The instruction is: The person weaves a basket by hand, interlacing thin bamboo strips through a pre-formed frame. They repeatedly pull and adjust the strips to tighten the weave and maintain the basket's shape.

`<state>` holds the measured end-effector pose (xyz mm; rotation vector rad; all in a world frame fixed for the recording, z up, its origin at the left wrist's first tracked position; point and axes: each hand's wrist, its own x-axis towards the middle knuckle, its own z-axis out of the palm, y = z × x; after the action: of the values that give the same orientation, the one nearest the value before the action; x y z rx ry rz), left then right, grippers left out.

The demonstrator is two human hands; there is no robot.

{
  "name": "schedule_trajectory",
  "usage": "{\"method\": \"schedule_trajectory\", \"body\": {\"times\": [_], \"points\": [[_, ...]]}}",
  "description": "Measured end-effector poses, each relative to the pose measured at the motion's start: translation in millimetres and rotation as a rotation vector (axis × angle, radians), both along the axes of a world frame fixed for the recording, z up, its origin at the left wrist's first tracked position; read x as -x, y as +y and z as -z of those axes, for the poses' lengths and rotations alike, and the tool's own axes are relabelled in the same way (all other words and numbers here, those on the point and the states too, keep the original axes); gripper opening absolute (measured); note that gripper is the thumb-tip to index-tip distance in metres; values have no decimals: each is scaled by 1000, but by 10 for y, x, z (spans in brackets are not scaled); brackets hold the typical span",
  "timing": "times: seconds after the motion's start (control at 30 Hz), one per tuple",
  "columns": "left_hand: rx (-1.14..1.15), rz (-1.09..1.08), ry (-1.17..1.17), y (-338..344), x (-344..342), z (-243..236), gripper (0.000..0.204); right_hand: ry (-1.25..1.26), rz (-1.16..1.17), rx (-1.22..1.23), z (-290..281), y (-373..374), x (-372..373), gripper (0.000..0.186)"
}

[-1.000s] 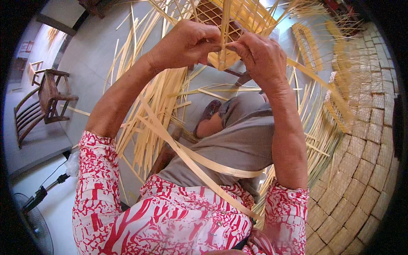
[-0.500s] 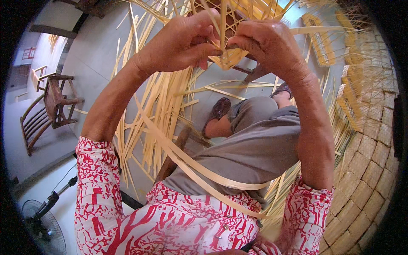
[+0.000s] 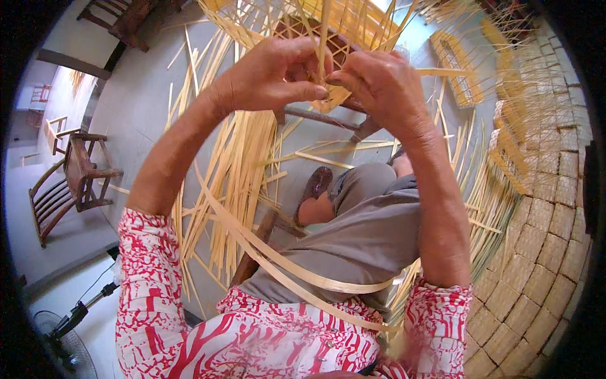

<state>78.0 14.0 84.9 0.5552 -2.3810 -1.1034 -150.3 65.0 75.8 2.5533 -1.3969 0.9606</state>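
Near the top middle, both hands work at the corner of a half-woven bamboo basket (image 3: 328, 103) with open lattice sides. My left hand (image 3: 268, 74) is closed, its fingers curled behind an upright bamboo strip (image 3: 324, 31) and its thumb pointing at the corner. My right hand (image 3: 385, 85) pinches strips at the same corner, thumb and forefinger close to the left fingertips. A flat pale strip (image 3: 445, 72) sticks out to the right beyond the right hand. The exact crossing of strips between the fingertips is partly hidden.
Loose bamboo strips (image 3: 237, 177) lie in a heap on the floor. Two long strips (image 3: 278, 262) curve across my lap. Woven frames (image 3: 457, 66) and stacked woven pieces (image 3: 530, 265) line the right. A wooden chair (image 3: 76, 170) and a fan (image 3: 63, 341) stand left.
The view has shifted, showing more of the basket beyond the hands. Both hands stay at the basket corner, the right forearm now appearing further left. The fingers have shifted slightly.
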Motion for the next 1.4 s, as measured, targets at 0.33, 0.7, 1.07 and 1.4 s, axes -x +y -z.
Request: {"method": "schedule_trajectory", "body": {"times": [0.33, 0.7, 1.07, 1.4], "points": [[132, -579, 290, 153, -8, 349, 8, -275, 200, 220, -10, 108, -396, 12], [41, -449, 371, 73, -71, 497, 11, -1981, -68, -711, 365, -34, -75, 13], [119, -498, 395, 209, -101, 459, 15, -1541, -349, -720, -8, 41, -439, 22], [218, -532, 368, 275, -39, 424, 9, -930, -236, -357, -74, 147, -513, 19]]}}
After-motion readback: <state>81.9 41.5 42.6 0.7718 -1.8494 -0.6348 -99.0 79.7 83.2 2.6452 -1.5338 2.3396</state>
